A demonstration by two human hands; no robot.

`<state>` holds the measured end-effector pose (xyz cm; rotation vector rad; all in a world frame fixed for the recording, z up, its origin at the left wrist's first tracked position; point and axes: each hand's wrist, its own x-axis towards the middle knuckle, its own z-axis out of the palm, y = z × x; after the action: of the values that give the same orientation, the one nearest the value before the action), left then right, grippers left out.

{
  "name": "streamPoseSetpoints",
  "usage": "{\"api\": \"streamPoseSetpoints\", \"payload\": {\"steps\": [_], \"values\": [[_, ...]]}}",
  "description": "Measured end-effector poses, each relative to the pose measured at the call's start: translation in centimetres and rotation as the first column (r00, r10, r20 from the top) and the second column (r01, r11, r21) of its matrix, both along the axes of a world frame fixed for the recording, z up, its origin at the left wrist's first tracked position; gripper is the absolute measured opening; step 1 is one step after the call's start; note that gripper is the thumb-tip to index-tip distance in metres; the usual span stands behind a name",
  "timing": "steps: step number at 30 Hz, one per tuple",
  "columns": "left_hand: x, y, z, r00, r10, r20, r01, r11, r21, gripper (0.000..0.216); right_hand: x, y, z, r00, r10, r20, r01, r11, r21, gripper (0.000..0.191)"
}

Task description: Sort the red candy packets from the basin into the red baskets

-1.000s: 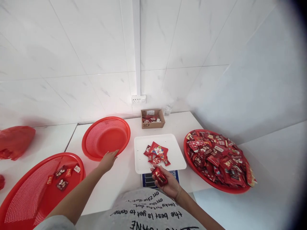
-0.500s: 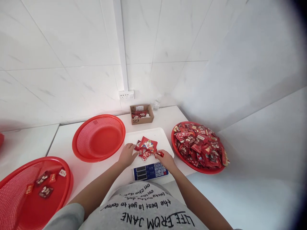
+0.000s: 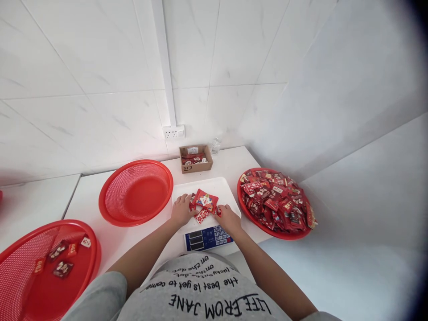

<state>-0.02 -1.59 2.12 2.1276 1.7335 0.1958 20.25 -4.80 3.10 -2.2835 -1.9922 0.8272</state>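
Observation:
A small pile of red wrapped candy packets point(image 3: 206, 201) lies on the white tray point(image 3: 219, 185) of a weighing scale with a blue keypad panel point(image 3: 207, 238). My left hand point(image 3: 182, 211) is at the pile's left side, its fingers curled round the edge of the packets and its thumb in front. On the right, my right hand point(image 3: 228, 218) pinches the edge of the pile, with a bit of red wrapper showing at its fingertips. Parts of the packets under both hands are hidden.
A heaped red basket point(image 3: 240, 203) of packets stands at right. At left are a bare red basket point(image 3: 104, 200) and a nearer red basket point(image 3: 95, 267) with several packets. Behind the scale sit a cardboard box point(image 3: 200, 167) with packets and a clear jar point(image 3: 216, 145).
My left hand has moved in over the tray and closed against the packets' left side. My right hand has drawn in slightly at the right. The view has shifted a little.

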Motion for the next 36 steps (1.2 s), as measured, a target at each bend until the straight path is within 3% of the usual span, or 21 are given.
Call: {"api": "streamPoseSetpoints", "payload": {"steps": [4, 14, 30, 36], "values": [[0.0, 0.4, -0.4, 0.998, -0.039, 0.052, 0.04, 0.999, -0.027, 0.061, 0.0, -0.1, -0.1, 1.0, 0.0, -0.002, 0.0, 1.0, 0.003, 0.033], [-0.1, -0.1, -0.2, 0.996, 0.063, 0.06, -0.055, 0.991, -0.121, 0.047, -0.1, -0.2, 0.0, 0.999, 0.014, 0.035, -0.013, 1.0, -0.016, 0.025], [-0.7, 0.3, 0.3, 0.975, 0.193, 0.108, -0.167, 0.962, -0.217, 0.055, 0.1, -0.7, 0.0, 0.998, 0.04, 0.047, -0.039, 0.999, -0.025, 0.021], [-0.4, 1.2, 0.4, 0.982, 0.167, 0.086, -0.14, 0.957, -0.253, 0.044, 0.1, -0.8, 0.0, 0.997, 0.055, 0.046, -0.054, 0.998, -0.029, 0.02]]}}
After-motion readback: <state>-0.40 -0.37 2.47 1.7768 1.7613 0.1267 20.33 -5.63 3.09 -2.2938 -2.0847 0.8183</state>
